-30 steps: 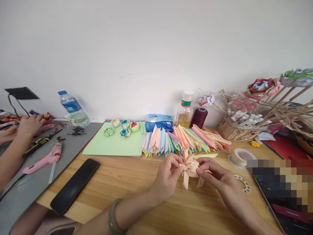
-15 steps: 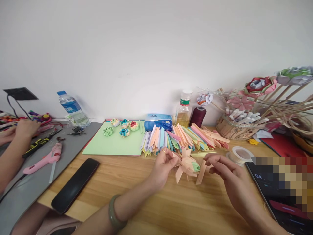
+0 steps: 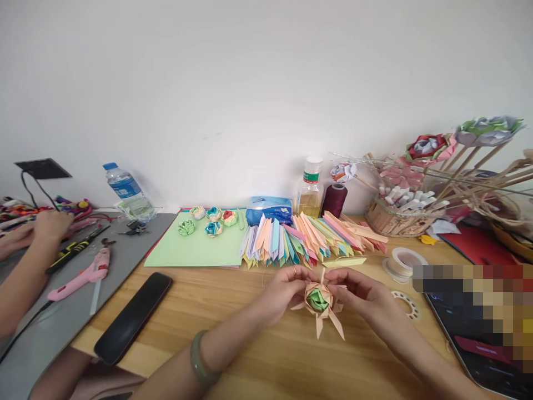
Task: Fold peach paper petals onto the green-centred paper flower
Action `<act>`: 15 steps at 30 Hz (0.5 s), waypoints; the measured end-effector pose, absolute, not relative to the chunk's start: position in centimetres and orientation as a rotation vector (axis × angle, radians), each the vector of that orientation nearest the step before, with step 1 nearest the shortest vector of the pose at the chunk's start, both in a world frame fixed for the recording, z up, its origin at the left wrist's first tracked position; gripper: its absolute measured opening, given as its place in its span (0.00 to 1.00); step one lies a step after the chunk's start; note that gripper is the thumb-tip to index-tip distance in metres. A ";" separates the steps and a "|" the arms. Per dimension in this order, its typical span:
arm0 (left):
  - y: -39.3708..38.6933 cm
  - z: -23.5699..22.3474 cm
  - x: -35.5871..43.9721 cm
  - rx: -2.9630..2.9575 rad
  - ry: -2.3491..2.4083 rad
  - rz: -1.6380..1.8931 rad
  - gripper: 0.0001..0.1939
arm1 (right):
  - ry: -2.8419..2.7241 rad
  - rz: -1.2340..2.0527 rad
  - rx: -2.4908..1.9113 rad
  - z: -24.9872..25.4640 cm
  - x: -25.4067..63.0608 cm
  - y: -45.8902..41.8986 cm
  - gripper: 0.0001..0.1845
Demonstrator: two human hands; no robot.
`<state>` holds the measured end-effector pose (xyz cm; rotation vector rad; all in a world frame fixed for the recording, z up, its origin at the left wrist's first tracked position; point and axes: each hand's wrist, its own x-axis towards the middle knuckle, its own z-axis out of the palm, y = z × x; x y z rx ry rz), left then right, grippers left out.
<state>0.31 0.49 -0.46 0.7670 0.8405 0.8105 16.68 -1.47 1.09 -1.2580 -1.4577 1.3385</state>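
Between my two hands is a folded paper flower (image 3: 318, 300) with a green centre and peach outer petals, its face turned up toward me. My left hand (image 3: 287, 294) pinches its left side. My right hand (image 3: 357, 290) grips the right and upper edge, close to a petal that points up. Several long peach petals stick out below and to the sides. Just behind the hands lies a row of folded paper strips (image 3: 275, 241) in many colours. A white ring with holes (image 3: 406, 305) rests to the right of my right hand.
Finished paper flowers (image 3: 213, 229) sit on green paper (image 3: 179, 256). A black phone (image 3: 133, 318), a pink glue gun (image 3: 83, 279) and a water bottle (image 3: 128, 191) are at left, beside another person's hands (image 3: 50, 229). A spool (image 3: 405, 263), basket (image 3: 385, 219) and tablet (image 3: 462, 344) stand right.
The flower has turned so its green centre faces up toward me. My right hand has moved left onto it, and the loose peach strip no longer shows apart. The white ring is now visible.
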 end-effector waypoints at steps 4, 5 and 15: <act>0.5 -0.4 0.2 0.864 0.897 0.797 0.12 | -1.613 1.198 -1.250 0.8 16.4 -1.8 0.11; 0.5 -0.4 0.2 0.917 0.904 0.795 0.13 | -1.645 1.141 -1.264 0.8 16.4 -1.9 0.10; -0.3 -0.8 0.1 1.257 0.986 0.914 0.11 | -1.853 0.834 -1.264 0.5 16.4 -2.1 0.10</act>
